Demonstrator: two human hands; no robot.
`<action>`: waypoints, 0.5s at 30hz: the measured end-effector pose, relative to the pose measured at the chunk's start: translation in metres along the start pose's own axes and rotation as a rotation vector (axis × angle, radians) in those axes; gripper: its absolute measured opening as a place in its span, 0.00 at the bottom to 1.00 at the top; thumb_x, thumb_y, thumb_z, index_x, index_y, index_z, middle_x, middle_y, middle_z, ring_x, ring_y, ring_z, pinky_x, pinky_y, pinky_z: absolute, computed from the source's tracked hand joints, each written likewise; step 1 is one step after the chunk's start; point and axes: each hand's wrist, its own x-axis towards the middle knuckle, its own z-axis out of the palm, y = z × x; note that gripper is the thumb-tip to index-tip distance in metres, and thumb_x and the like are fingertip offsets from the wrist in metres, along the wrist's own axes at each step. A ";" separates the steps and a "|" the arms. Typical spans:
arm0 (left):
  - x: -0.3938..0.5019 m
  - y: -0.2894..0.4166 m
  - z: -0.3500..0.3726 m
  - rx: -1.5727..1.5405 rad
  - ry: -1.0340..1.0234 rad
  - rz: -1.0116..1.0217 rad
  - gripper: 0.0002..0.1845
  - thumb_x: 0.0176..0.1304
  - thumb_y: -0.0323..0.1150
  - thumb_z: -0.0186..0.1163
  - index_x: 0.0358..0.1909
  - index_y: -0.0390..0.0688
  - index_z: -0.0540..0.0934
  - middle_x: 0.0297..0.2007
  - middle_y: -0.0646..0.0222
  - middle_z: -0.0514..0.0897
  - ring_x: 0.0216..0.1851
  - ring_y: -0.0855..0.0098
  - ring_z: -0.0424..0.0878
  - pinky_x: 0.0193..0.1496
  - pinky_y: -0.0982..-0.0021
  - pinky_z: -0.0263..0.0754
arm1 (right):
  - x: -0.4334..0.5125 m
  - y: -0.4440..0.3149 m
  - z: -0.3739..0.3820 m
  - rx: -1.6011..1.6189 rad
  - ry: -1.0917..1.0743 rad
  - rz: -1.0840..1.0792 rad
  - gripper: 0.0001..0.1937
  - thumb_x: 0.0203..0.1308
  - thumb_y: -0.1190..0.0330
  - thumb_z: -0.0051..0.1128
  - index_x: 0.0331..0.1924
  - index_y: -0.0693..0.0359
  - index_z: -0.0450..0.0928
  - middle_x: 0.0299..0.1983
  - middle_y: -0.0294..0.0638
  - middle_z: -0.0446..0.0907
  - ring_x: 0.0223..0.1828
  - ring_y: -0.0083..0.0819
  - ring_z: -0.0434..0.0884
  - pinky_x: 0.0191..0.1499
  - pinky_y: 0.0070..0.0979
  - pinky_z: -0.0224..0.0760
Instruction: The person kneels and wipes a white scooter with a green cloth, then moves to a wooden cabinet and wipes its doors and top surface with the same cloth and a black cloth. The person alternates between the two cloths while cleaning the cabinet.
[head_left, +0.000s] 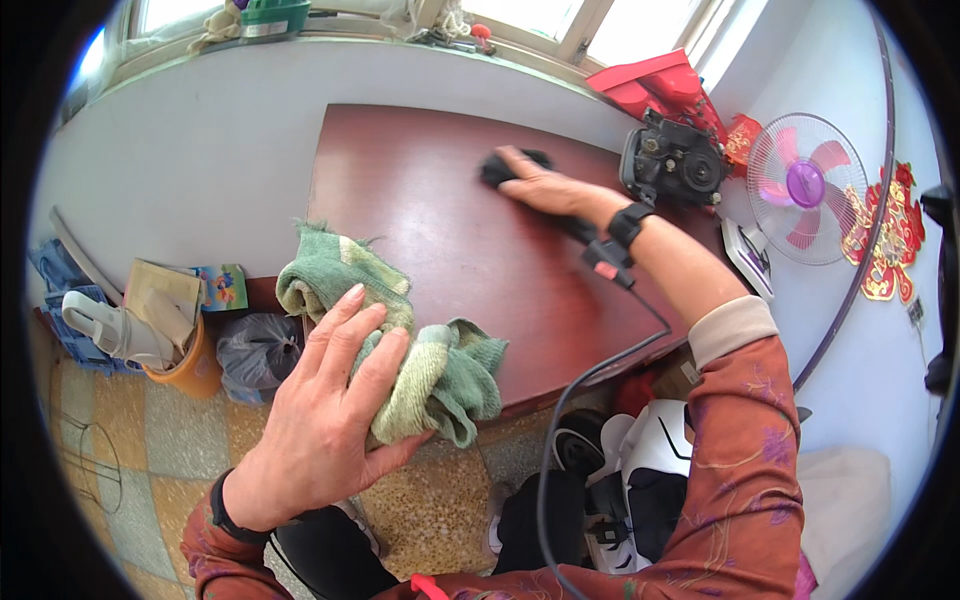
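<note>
My left hand (330, 405) grips a green and pale-yellow terry towel (457, 375), bunched at the near-left corner of a reddish-brown wooden table (450, 255). Over the far middle of the tabletop, my right hand (544, 184) is around a dark object (495, 171). Blur and the fingers hide what exactly it is. Below my right wrist a black plug-like piece (609, 262) with an orange mark hangs on a grey cable (574, 382), which runs down toward my body.
A vehicle headlight unit (671, 161) sits at the table's far right, beside red packaging (660, 82) and an electric fan (806, 184). Left of the table stand an orange bin (199, 364) and a dark plastic bag (259, 352). A white-and-black helmet-like object (652, 442) lies below the near edge.
</note>
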 end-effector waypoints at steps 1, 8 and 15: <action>0.000 -0.001 -0.001 -0.010 -0.005 0.000 0.42 0.45 0.39 0.79 0.62 0.32 0.73 0.62 0.41 0.71 0.70 0.35 0.66 0.69 0.45 0.67 | -0.003 0.026 -0.009 -0.109 0.077 0.275 0.44 0.66 0.48 0.50 0.79 0.62 0.47 0.75 0.62 0.60 0.78 0.53 0.60 0.76 0.38 0.51; 0.001 -0.011 0.000 -0.054 -0.033 0.045 0.49 0.38 0.43 0.80 0.64 0.31 0.71 0.63 0.38 0.71 0.67 0.29 0.68 0.65 0.39 0.70 | 0.014 0.113 -0.054 -0.640 -0.160 0.645 0.35 0.75 0.50 0.32 0.79 0.61 0.44 0.75 0.60 0.62 0.76 0.43 0.65 0.77 0.35 0.54; 0.002 -0.012 0.002 -0.043 -0.010 0.055 0.50 0.29 0.43 0.79 0.59 0.28 0.74 0.61 0.34 0.72 0.66 0.29 0.69 0.67 0.41 0.70 | 0.128 0.089 -0.048 -1.354 -0.437 0.016 0.30 0.77 0.63 0.32 0.79 0.55 0.43 0.79 0.46 0.55 0.79 0.32 0.58 0.80 0.28 0.42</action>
